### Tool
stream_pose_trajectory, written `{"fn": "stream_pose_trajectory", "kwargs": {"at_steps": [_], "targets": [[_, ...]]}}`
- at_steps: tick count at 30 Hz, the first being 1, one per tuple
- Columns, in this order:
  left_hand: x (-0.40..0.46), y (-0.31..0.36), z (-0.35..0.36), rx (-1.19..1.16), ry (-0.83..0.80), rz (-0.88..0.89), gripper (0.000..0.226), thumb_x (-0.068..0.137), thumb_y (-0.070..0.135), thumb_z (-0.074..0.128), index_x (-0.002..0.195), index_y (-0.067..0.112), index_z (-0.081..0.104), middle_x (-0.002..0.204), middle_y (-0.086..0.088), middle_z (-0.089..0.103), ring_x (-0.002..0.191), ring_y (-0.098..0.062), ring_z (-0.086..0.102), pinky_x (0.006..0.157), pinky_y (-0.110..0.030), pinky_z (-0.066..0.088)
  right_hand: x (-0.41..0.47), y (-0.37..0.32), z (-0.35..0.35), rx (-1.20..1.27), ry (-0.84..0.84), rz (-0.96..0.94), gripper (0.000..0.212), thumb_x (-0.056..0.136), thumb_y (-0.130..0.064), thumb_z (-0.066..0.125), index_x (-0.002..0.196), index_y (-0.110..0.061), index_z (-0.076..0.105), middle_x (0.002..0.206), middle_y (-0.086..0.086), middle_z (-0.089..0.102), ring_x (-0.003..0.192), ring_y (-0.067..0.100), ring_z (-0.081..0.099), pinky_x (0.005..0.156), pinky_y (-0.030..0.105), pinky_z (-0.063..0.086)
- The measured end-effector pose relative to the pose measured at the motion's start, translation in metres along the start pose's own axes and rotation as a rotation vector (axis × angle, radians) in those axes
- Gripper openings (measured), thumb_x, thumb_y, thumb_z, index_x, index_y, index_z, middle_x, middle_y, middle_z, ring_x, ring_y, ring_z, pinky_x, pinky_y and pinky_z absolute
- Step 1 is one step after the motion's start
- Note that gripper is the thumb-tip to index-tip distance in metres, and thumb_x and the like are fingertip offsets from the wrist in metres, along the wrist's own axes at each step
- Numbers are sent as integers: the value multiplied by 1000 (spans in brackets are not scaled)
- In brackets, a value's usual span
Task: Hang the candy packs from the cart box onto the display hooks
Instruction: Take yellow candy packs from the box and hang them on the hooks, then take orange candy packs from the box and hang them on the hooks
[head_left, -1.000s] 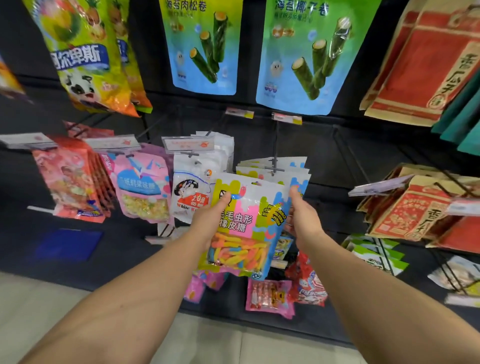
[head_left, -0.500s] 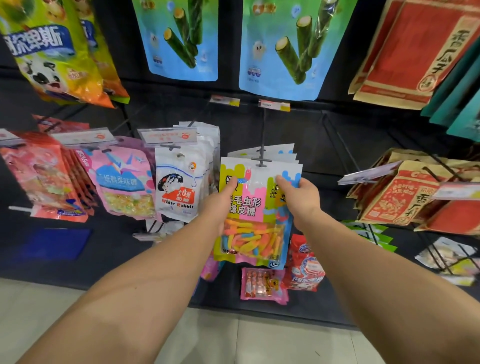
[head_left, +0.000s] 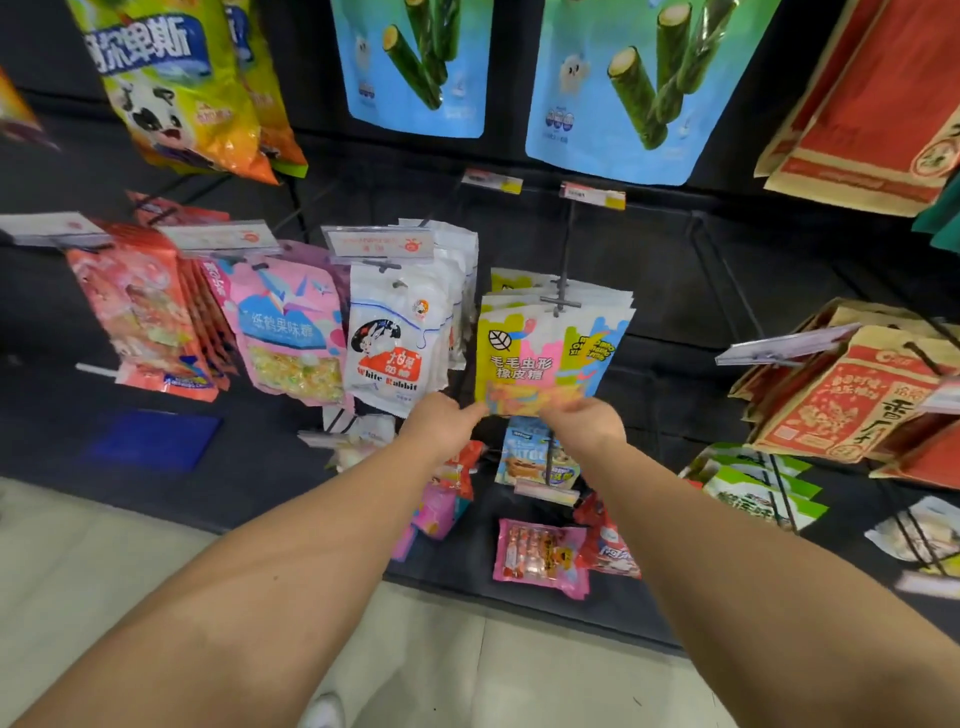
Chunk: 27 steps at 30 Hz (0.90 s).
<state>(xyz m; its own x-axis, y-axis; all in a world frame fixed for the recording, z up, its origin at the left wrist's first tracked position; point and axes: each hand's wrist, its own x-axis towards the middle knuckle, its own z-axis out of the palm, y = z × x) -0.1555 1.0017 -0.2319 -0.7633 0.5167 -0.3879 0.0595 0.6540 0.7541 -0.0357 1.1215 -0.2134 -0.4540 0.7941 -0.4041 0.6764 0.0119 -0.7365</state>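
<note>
A yellow, pink and blue gummy candy pack (head_left: 545, 353) hangs at the front of several like packs on a grey display hook (head_left: 558, 301) in the middle of the dark rack. My left hand (head_left: 441, 423) pinches the pack's lower left corner. Just right of it, my right hand (head_left: 587, 423) holds the lower right edge, its fingers blurred. The bottom of the pack is hidden behind both hands. The cart box is out of view.
White Rabbit packs (head_left: 395, 343), pink candy packs (head_left: 291, 332) and red packs (head_left: 140, 317) hang to the left. Red-and-tan bags (head_left: 852, 400) hang right, seaweed-roll bags (head_left: 628, 88) above. Lower hooks carry small packs (head_left: 540, 556). Pale floor (head_left: 78, 545) lies below.
The pack went from being held off the hook to hanging on it. Both hands slid down from its upper corners to its bottom edge.
</note>
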Motion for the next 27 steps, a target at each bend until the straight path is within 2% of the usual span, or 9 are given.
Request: {"fn": "stream_pose_trajectory", "kwargs": {"at_steps": [2, 5, 8, 10, 13, 15, 18, 21, 27], "targets": [[-8, -12, -15, 137, 0, 11, 41, 100, 39, 58, 72, 9, 59, 73, -9, 54, 89, -32, 62, 77, -35, 44, -9, -11, 24, -106, -122, -94, 24, 93, -30, 66, 107, -10, 69, 108, 10, 67, 98, 25, 62, 87, 33, 48], [-15, -36, -46, 289, 31, 27, 40, 98, 42, 57, 89, 6, 69, 91, -15, 69, 95, -33, 66, 79, -36, 49, -20, -33, 72, -259, -283, -237, 39, 90, -28, 69, 124, -9, 65, 122, 7, 67, 111, 22, 62, 91, 26, 46], [-23, -76, -92, 423, 88, -16, 32, 97, 46, 55, 100, 15, 63, 115, -8, 68, 106, -29, 63, 82, -36, 48, -37, -58, 125, -404, -431, -361, 46, 91, -31, 69, 131, -10, 61, 121, 7, 67, 107, 19, 63, 85, 20, 43], [-30, -107, -128, 483, 150, -76, 40, 95, 51, 55, 114, 17, 61, 125, -8, 65, 113, -30, 61, 89, -38, 50, -51, -78, 163, -483, -511, -442, 47, 93, -30, 66, 135, -11, 57, 123, 5, 63, 114, 19, 59, 86, 17, 39], [-44, -156, -186, 577, 235, -203, 54, 92, 58, 56, 131, 22, 55, 135, -7, 57, 125, -31, 54, 100, -42, 47, -72, -108, 232, -584, -592, -559, 56, 91, -30, 66, 142, -14, 49, 139, 3, 55, 128, 22, 52, 106, 25, 40], [-54, -190, -228, 597, 272, -283, 61, 92, 59, 55, 140, 22, 48, 141, -8, 51, 133, -32, 47, 106, -44, 41, -92, -132, 285, -674, -616, -663, 62, 91, -32, 66, 147, -16, 44, 147, 4, 50, 132, 24, 50, 110, 33, 40], [-70, -242, -296, 613, 340, -358, 64, 93, 59, 53, 145, 23, 42, 148, -7, 45, 139, -30, 40, 111, -45, 32, -132, -169, 363, -812, -572, -845, 67, 91, -39, 64, 150, -25, 38, 149, 4, 47, 133, 27, 48, 107, 39, 43], [-92, -292, -374, 610, 451, -401, 66, 93, 57, 53, 149, 25, 37, 154, -8, 38, 143, -31, 33, 115, -45, 26, -185, -212, 440, -867, -501, -1018, 61, 87, -43, 64, 144, -32, 43, 139, 7, 50, 127, 31, 50, 101, 44, 47], [-143, -374, -516, 612, 646, -549, 63, 92, 59, 55, 142, 24, 43, 147, -10, 45, 138, -33, 40, 111, -45, 33, -285, -291, 564, -789, -524, -1199, 60, 91, -40, 61, 145, -30, 39, 143, 6, 43, 132, 29, 43, 103, 44, 42]]}}
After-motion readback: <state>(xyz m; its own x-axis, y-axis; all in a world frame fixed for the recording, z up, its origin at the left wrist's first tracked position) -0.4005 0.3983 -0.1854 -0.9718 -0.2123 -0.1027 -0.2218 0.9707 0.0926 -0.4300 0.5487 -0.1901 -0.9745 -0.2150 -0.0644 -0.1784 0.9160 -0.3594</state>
